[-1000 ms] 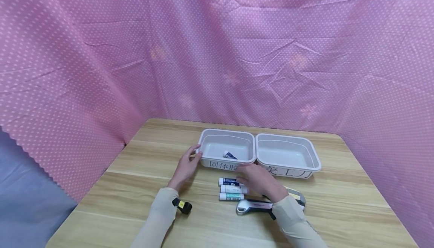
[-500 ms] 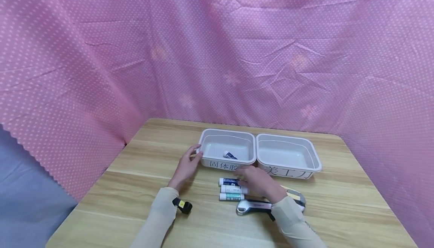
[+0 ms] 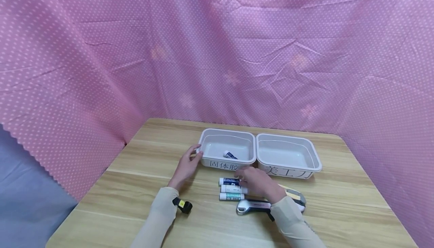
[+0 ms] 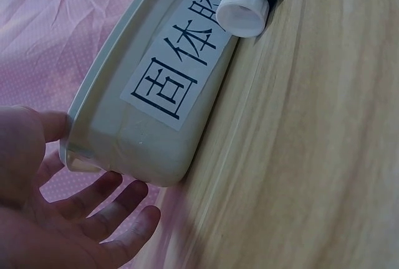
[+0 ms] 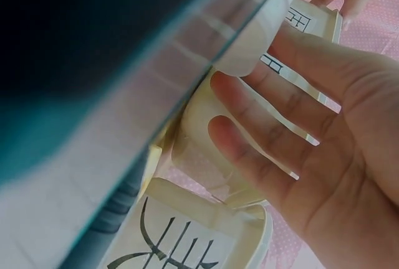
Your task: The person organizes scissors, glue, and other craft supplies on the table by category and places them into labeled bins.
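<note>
My left hand [image 3: 185, 167] holds the near left corner of the left white plastic box [image 3: 207, 162], thumb at the rim and the other fingers spread alongside. Inside this box lies one blue-and-white glue stick [image 3: 229, 155]. Three more lie in a row before it: a dark blue glue stick [image 3: 226, 181], a white one and a green-labelled one [image 3: 232, 196]. My right hand [image 3: 259, 183] is at the right end of the dark blue stick, fingertips partly hidden; I cannot tell whether they pinch it. In the right wrist view, a white stick end [image 5: 240, 57] overlaps the fingers.
A second white box [image 3: 288, 169], also labelled in Chinese characters, stands against the first one's right side. Utility knives [image 3: 255, 206] lie under and beside my right wrist. A black strap [image 3: 183, 205] sticks out from my left sleeve. A pink dotted curtain [image 3: 237, 71] hangs behind the wooden table [image 3: 142, 165].
My right hand has shifted very slightly at the dark blue glue stick. The left hand stays on the box corner, and the boxes and other sticks keep their places.
</note>
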Motion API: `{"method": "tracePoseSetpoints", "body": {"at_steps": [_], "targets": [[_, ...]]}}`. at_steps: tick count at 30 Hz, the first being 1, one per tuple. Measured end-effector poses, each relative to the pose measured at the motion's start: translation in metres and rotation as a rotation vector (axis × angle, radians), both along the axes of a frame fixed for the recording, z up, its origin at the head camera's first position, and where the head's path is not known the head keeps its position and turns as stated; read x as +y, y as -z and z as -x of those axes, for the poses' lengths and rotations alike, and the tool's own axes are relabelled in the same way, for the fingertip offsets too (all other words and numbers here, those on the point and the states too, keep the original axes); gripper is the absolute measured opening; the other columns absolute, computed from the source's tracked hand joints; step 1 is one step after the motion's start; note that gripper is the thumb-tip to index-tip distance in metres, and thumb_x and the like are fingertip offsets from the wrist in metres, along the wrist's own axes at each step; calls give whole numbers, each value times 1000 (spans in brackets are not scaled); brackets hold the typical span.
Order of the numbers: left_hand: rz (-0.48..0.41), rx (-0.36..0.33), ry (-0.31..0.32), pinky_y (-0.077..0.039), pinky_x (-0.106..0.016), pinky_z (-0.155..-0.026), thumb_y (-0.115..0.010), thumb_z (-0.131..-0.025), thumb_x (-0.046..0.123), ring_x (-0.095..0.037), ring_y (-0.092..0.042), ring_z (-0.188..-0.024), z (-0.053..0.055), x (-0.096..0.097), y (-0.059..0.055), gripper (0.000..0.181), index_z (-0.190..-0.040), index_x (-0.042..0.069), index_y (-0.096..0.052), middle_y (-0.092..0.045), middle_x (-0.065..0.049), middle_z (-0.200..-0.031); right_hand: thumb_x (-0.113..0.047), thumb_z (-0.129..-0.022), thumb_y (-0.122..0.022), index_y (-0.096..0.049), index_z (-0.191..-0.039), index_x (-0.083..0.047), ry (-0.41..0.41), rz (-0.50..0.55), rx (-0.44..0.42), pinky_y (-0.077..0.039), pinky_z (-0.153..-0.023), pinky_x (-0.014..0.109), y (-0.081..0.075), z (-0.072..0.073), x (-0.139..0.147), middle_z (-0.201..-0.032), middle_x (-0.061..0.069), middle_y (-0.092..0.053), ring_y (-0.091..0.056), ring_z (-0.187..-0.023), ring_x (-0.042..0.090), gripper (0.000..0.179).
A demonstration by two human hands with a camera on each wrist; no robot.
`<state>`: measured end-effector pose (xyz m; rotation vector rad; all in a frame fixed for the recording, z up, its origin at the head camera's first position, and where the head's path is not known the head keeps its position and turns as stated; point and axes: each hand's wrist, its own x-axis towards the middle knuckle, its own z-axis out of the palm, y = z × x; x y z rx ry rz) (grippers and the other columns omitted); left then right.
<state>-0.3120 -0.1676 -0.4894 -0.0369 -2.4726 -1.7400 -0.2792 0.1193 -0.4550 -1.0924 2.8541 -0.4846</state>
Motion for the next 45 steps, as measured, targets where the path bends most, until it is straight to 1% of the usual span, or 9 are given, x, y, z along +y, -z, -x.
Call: {"method": "tracePoseSetpoints", "body": {"at_steps": [6,11,15,19,25,30,35,40,45], "targets": [[4,-1,2,-52,-51,-105,-58,-105,34,-38,-61,-123,0,0,-2,52,-153,18,-47,-53,-24,-145,-8,-94,-72,-73,-120,-10,8,-7,5,-60,-80,38,-1,0,-2,-112,6,-74,-70,-90,16,26],[-1,-17,-5,-51,-51,-106,-58,-105,35,-36,-60,-124,0,1,-3,50,-152,21,-48,-53,-21,-146,-9,-95,-71,-73,-119,-12,18,-14,-5,-60,-80,37,0,1,-3,-112,5,-75,-69,-89,14,24],[3,-7,-2,-51,-51,-106,-57,-105,34,-37,-60,-124,0,1,-3,50,-152,20,-48,-53,-22,-146,-10,-96,-70,-74,-119,-13,21,-12,-13,-60,-80,36,1,1,-3,-112,4,-75,-69,-89,14,23],[0,-14,-2,-51,-51,-106,-57,-105,35,-37,-60,-124,-1,1,-4,50,-152,20,-48,-53,-22,-147,-9,-96,-70,-74,-119,-13,26,-16,-17,-61,-80,37,1,2,-4,-113,4,-75,-69,-89,14,23],[8,-22,0,-51,-51,-107,-56,-105,37,-36,-59,-126,-1,1,-4,50,-153,22,-47,-51,-21,-148,-10,-97,-70,-74,-117,-13,20,-23,1,-60,-78,37,0,1,-5,-111,4,-75,-68,-87,14,21],[10,-30,-2,-51,-51,-106,-56,-105,37,-36,-59,-126,-2,1,-4,50,-153,24,-47,-51,-21,-149,-11,-97,-70,-74,-117,-13,13,-32,22,-60,-77,36,0,-1,-5,-110,3,-75,-70,-89,16,21],[9,-28,2,-50,-51,-108,-56,-106,36,-37,-58,-129,-1,1,-3,51,-154,22,-45,-49,-21,-151,-13,-97,-70,-74,-119,-14,7,-47,44,-61,-80,37,0,-1,-6,-113,3,-75,-71,-93,19,22],[10,-27,-3,-50,-51,-108,-56,-105,36,-37,-58,-128,-2,1,-3,51,-153,21,-46,-51,-21,-149,-14,-96,-71,-73,-118,-14,2,-61,73,-60,-79,38,0,-1,-7,-113,3,-73,-70,-94,19,22],[10,-21,1,-49,-52,-108,-56,-105,36,-37,-57,-129,-1,0,-1,52,-154,21,-46,-51,-21,-149,-15,-97,-71,-72,-122,-13,7,-69,77,-60,-82,39,0,-1,-8,-116,3,-72,-70,-98,21,25]]}}
